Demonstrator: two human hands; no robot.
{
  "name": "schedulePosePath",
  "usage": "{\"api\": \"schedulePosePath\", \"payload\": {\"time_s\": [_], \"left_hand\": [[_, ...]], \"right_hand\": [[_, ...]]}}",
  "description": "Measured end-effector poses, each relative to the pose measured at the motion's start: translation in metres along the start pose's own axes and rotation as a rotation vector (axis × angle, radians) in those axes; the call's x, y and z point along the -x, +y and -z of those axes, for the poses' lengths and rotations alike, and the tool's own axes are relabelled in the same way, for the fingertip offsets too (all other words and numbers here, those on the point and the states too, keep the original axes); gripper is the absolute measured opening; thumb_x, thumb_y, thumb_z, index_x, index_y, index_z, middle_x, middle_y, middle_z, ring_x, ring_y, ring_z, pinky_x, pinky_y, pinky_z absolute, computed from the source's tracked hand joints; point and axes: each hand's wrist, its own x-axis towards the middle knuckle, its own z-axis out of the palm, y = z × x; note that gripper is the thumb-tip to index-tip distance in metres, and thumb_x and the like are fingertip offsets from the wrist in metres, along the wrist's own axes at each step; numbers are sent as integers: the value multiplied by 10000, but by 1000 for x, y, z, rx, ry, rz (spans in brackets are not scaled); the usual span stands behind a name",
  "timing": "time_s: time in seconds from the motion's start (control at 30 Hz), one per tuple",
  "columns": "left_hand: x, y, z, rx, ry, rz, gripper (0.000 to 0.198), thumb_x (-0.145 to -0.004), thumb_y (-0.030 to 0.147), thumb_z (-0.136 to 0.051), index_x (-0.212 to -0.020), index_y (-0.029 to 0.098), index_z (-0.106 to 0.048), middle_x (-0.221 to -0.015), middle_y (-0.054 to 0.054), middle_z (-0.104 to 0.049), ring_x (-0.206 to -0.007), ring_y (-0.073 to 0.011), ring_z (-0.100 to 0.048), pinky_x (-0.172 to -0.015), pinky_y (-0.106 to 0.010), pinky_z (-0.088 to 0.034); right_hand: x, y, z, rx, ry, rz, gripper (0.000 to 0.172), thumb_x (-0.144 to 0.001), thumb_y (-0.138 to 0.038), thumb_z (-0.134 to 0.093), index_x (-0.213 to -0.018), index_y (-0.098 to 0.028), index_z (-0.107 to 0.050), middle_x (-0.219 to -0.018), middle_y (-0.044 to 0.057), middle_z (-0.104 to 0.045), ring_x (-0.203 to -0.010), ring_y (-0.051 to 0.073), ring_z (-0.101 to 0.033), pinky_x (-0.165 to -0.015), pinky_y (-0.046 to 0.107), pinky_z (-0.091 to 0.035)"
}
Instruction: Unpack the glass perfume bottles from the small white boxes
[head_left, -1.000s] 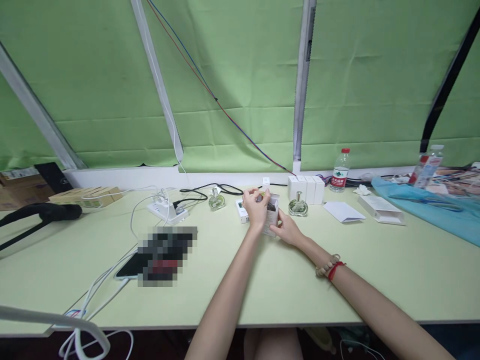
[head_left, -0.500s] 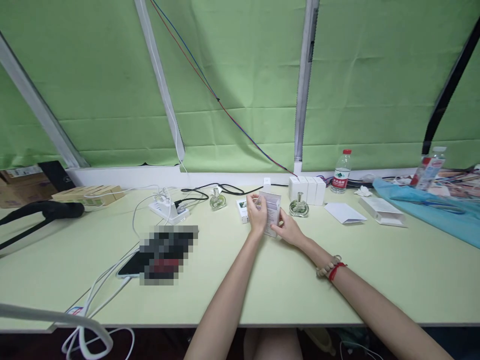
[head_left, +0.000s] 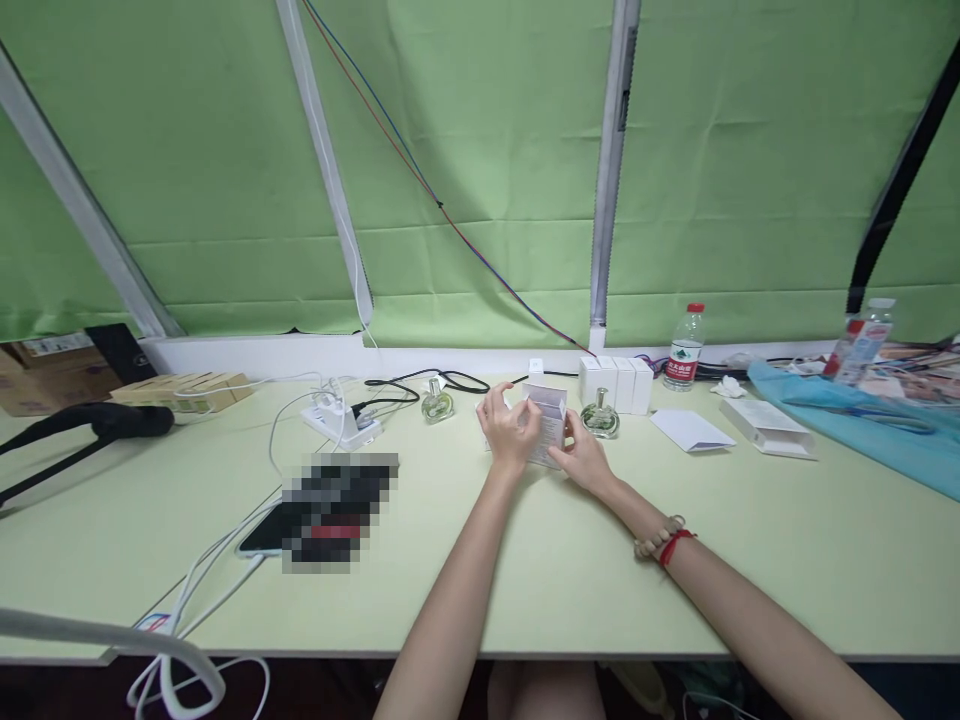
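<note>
A small white carton [head_left: 549, 420] stands upright on the pale green table [head_left: 525, 560], held between both hands. My left hand [head_left: 507, 432] curls its fingers against the carton's left side and top flap. My right hand [head_left: 583, 457] grips its right side and base; that wrist wears a bead bracelet and a red string. A round glass perfume bottle [head_left: 600, 420] sits just right of the carton, and another perfume bottle [head_left: 436, 404] stands to the left. A row of white boxes [head_left: 615, 380] is lined up behind.
A power strip [head_left: 334, 424] with cables, a phone [head_left: 262, 535] and a blurred dark item lie at left. A water bottle [head_left: 684, 348], a folded white paper [head_left: 690, 430], a flat white box [head_left: 766, 428] and blue cloth [head_left: 862, 425] sit at right. Brown cartons [head_left: 176, 390] are far left.
The carton's top flap, open a second ago with a dark inside showing, is now folded down. Both hands stay on the carton and have shifted slightly.
</note>
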Motion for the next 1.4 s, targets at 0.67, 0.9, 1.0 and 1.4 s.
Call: {"api": "schedulePosePath", "payload": {"time_s": [0.67, 0.9, 1.0, 1.4], "left_hand": [[-10, 14, 0, 46, -265, 204, 199, -754, 254, -525, -622, 200, -663, -1004, -86, -569, -1051, -224, -474, -907, -405, -342], [-12, 8, -1, 265, -309, 250, 267, -795, 256, -459, -624, 200, -656, -997, -70, -560, -1040, -223, -486, -924, -423, -339], [-11, 5, -2, 341, -265, 220, 197, -803, 220, -435, -738, 187, -618, -976, -66, -543, -1003, -189, -513, -907, -362, -379], [-3, 4, -3, 401, -422, 163, 220, -832, 188, -358, -987, 217, -511, -850, -16, -603, -708, -132, -558, -648, -244, -414]], "right_hand": [[-1, 1, 0, 42, 54, -68, 489, -660, -270, -541, -1137, -234, -440, -933, 19, -635, -781, 177, -607, -604, 282, -486], [-3, 3, -1, -13, 61, -57, 502, -667, -250, -546, -1159, -246, -446, -936, 19, -630, -783, 182, -611, -616, 305, -508], [-6, 4, 0, -85, 91, -69, 552, -660, -217, -531, -1200, -245, -424, -975, 23, -622, -789, 168, -609, -646, 310, -522], [-6, 2, 19, 146, 250, 126, 629, -722, -119, -406, -1330, -250, -313, -1157, 78, -495, -962, 177, -559, -685, 301, -520]]}}
